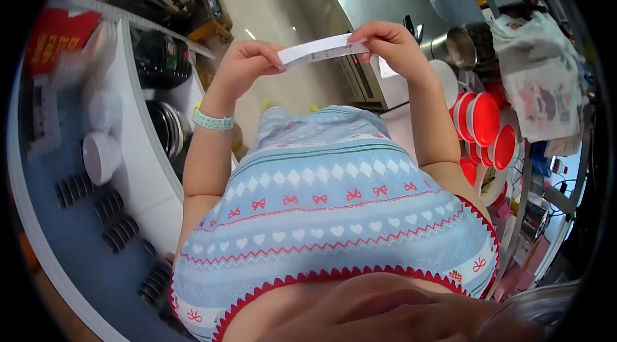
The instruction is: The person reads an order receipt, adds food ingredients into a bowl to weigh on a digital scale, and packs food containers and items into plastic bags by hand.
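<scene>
Item: white strip (321, 51), apparently paper, slender, with small dark print along its lower side; located at 12 o'clock in the view, raised in front of the body above the floor (292, 17), away from the table (376, 1) at 1 o'clock. Left hand (247, 62): thumb and fingers closed on the end towards 11 o'clock; green wristband (213, 121) below. Right hand (389, 46): thumb and fingers closed on the end towards 1 o'clock. Form: gently bowed upward between the two holds, middle unsupported. Handling, as judged: very light, pliant, thin enough to crease or tear under a hard pull or twist; modest slip risk if the surface is glossy, which cannot be told. Best hold: a light fingertip pinch at each extreme end, print left uncovered, tension low and even; grip at mid-length likely to fold it. Surroundings: metal pot (459, 49) at 2 o'clock, nearer the right hand; red lids (483, 118) towards 3 o'clock; dark bottle (160, 59) towards 10 o'clock.
</scene>
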A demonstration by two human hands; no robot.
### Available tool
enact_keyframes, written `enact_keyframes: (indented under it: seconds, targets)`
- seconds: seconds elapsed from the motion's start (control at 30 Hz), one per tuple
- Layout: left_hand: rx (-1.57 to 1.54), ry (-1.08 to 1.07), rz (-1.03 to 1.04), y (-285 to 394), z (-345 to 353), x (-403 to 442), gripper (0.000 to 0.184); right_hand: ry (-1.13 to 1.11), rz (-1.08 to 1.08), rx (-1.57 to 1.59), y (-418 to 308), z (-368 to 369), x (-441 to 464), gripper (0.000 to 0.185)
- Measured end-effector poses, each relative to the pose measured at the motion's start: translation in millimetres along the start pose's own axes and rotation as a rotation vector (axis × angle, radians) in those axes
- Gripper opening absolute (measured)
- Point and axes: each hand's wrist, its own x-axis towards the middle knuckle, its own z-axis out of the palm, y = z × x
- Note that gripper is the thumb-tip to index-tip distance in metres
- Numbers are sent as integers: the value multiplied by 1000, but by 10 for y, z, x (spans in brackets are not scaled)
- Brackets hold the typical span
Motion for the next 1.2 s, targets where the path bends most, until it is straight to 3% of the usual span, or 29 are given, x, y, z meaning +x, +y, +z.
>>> enact_keyframes:
  seconds: [0.03, 0.1, 0.17, 0.2, 0.27, 0.37, 0.4, 0.47, 0.5, 0.53, 0.6, 0.67, 0.7, 0.77, 0.8, 0.9, 0.93, 0.97, 1.03, 1.07, 1.1, 1.2]
  targets:
    - [-27, -118, -36, 314, -301, 256, 20, -35, -85, -17, -61, -34, 365, 26]
    - [76, -108, -49, 586, -767, 553, 24, -43, -192, -218, 0, 172, 860, 28]
    - [682, -129, 33, 810, -631, 963, 24, -18, -237, -265, -154, 231, 1174, 27]
    - [682, -189, 68, 906, -540, 1303, 24, 39, -246, -302, -271, 81, 1355, 27]
    - [763, -449, -359, 1228, -419, 1823, 24, 7, -290, -444, -457, -123, 1652, 31]
    - [752, -538, -226, 1111, -1147, 2262, 23, 180, -137, -430, -502, -177, 1896, 31]
    - [718, -482, -426, 1178, -1278, 2377, 21, 254, -67, -301, -481, -292, 1917, 28]
    - [769, -501, -483, 1387, -1622, 2753, 21, 445, 9, -132, -470, -532, 2007, 26]
    - [735, -538, -351, 1079, -1817, 3078, 21, 568, 26, -158, -511, -785, 1969, 27]
    - [747, -451, -336, 872, -1327, 3806, 21, 552, 80, -86, -500, -1696, 1689, 25]
    - [485, -345, -322, 983, -805, 4210, 25, 552, 110, -76, -474, -2184, 1649, 25]
    - [199, -478, -404, 782, -243, 4399, 33, 475, 192, -162, -181, -2606, 1441, 28]
    - [189, -484, -420, 634, -162, 4508, 33, 482, 209, -155, -179, -2619, 1501, 28]
    - [237, -714, -379, 268, 88, 4750, 34, 616, 291, -106, -283, -2691, 1552, 42]
    - [250, -723, -378, 180, 129, 4894, 35, 660, 318, -100, -357, -2775, 1536, 50]
    - [108, -695, -480, 40, 144, 5126, 34, 849, 226, -29, -235, -2857, 1693, 47]
    - [29, -675, -481, 36, 191, 5210, 31, 1046, 203, 58, -181, -2863, 1750, 42]
    - [24, -686, -477, 13, 236, 5308, 31, 1056, 203, 48, -89, -2927, 1782, 42]
    - [-165, -606, -550, -59, 485, 5636, 29, 1125, -79, 553, 127, -3308, 1790, 41]
    - [-197, -577, -569, -94, 553, 5731, 29, 1067, -30, 478, 179, -3364, 1818, 39]
    - [-196, -592, -579, -127, 644, 5792, 29, 1042, 29, 478, 279, -3354, 1836, 51]
    - [-244, -637, -695, -193, 825, 5981, 32, 1142, -13, 466, 414, -3261, 2070, 37]
